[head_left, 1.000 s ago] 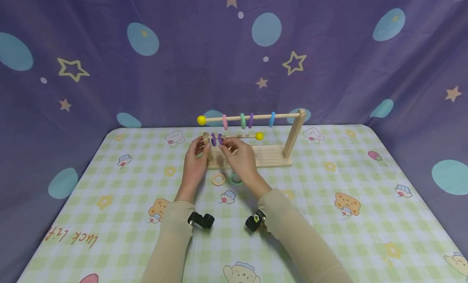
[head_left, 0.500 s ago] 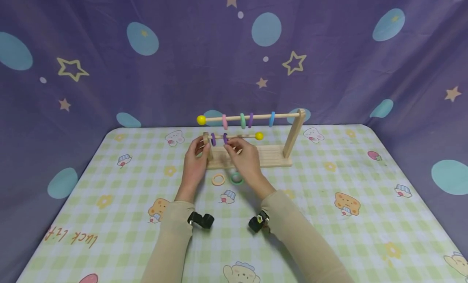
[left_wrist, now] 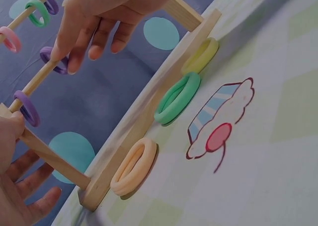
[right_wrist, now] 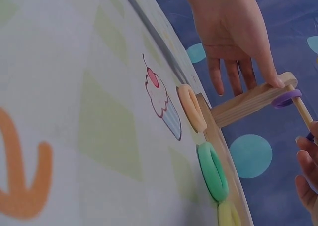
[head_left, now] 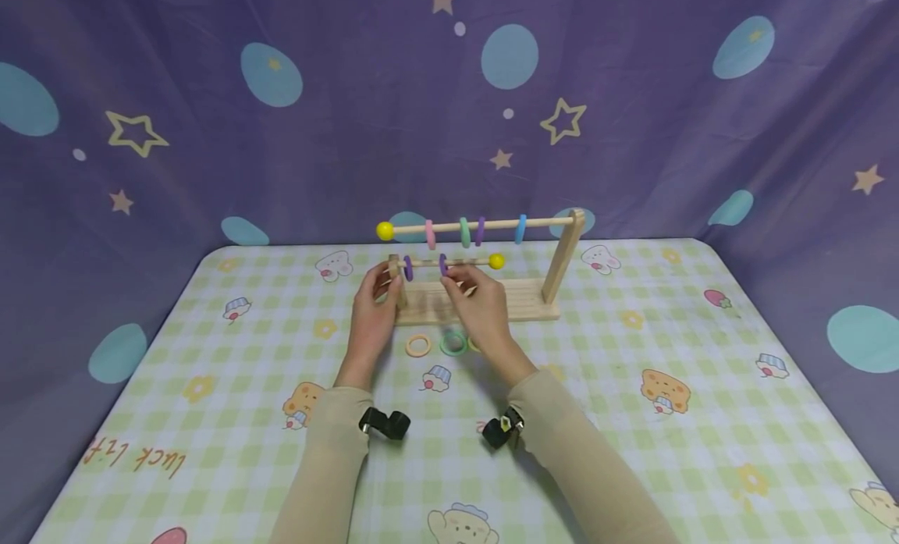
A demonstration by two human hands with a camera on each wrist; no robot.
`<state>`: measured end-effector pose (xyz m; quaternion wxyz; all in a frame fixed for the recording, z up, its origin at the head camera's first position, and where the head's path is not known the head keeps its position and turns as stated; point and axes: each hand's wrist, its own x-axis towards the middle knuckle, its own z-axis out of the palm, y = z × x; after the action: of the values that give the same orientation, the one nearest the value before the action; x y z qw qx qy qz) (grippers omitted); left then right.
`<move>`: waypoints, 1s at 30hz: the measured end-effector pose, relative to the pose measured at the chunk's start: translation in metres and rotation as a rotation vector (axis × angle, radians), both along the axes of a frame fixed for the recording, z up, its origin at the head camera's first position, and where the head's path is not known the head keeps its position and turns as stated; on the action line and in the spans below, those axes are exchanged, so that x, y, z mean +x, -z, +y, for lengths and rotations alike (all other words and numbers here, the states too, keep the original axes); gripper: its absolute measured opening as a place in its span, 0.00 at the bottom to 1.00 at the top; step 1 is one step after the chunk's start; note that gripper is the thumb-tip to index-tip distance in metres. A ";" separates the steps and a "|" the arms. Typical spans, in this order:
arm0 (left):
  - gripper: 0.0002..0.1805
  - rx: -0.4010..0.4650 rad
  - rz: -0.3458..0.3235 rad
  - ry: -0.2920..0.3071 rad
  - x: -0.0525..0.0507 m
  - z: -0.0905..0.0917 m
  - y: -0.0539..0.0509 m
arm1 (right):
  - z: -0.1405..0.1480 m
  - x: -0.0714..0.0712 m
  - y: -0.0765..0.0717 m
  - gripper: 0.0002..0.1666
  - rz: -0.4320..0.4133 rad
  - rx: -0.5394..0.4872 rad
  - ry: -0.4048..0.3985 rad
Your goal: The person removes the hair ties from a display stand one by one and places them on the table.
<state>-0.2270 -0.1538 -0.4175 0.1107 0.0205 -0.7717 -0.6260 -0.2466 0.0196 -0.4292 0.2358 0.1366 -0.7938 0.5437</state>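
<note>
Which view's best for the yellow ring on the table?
Left wrist: it shows the yellow ring whole, with nothing in front of it. The head view shows only a sliver, the rest hidden by the right hand. The right wrist view shows part of it, cut off by the bottom edge.

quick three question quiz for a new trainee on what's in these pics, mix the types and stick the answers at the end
1. True or false: the right hand pinches a purple ring on the lower rod.
2. Multiple choice: three rings lie in a row on the tablecloth. Which is in the middle?
a) the orange one
b) the green ring
c) the yellow one
3. Fill the gap: the number of rings hanging on the upper rod is ____.

Key: 1. true; 2. b; 3. four
</note>
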 end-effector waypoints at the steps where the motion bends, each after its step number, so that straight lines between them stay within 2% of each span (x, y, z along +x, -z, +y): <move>1: 0.25 0.000 -0.002 0.003 0.003 0.001 -0.005 | 0.001 0.000 0.000 0.06 0.001 -0.001 0.005; 6: 0.24 -0.016 -0.012 0.005 0.017 0.008 -0.028 | 0.004 0.000 -0.001 0.06 0.011 -0.012 0.029; 9: 0.24 -0.020 -0.019 0.001 0.019 0.009 -0.029 | 0.006 0.000 -0.001 0.06 0.024 -0.015 0.038; 11: 0.24 -0.018 -0.021 0.001 0.017 0.009 -0.027 | 0.007 0.000 -0.001 0.06 0.027 -0.019 0.039; 18: 0.25 -0.004 -0.001 -0.005 -0.003 -0.001 0.005 | 0.012 0.000 0.000 0.06 0.034 -0.024 0.056; 22: 0.25 -0.014 0.011 -0.010 -0.004 -0.002 0.010 | 0.015 0.000 0.001 0.06 0.033 -0.025 0.066; 30: 0.25 -0.008 0.028 -0.005 -0.003 -0.002 0.010 | 0.022 0.001 -0.001 0.06 0.015 -0.030 0.072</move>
<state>-0.2305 -0.1557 -0.4272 0.1229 0.0134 -0.7726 -0.6227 -0.2453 0.0421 -0.4285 0.2631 0.1087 -0.7882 0.5456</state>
